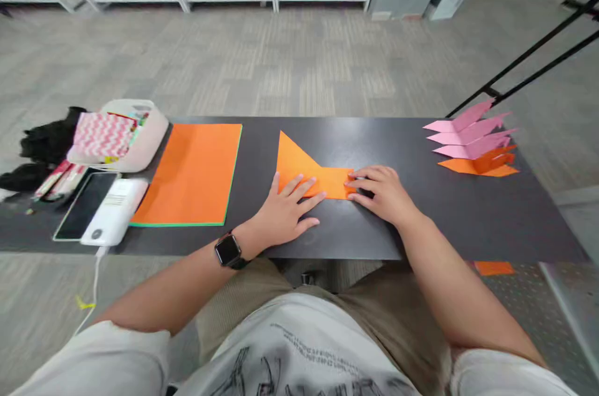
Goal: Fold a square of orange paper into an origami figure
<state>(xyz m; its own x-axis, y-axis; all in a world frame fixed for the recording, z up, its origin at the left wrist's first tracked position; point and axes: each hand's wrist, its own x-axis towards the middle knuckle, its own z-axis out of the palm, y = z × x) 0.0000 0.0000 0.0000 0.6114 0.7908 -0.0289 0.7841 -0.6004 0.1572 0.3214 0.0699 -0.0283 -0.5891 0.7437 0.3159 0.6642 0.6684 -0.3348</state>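
Observation:
A partly folded orange paper (299, 165) lies on the dark table (421, 221), with a triangular flap pointing to the far left. My left hand (285, 212) rests flat on its near left part, fingers spread, a black watch on the wrist. My right hand (381, 190) presses its curled fingertips down on the paper's right end.
A stack of orange sheets (194, 174) lies to the left. Further left are a phone (84, 204), a white device (115, 212) and a pink basket (126, 134). Folded pink and orange paper pieces (475, 140) sit at the far right. An orange scrap (493, 268) lies on the floor.

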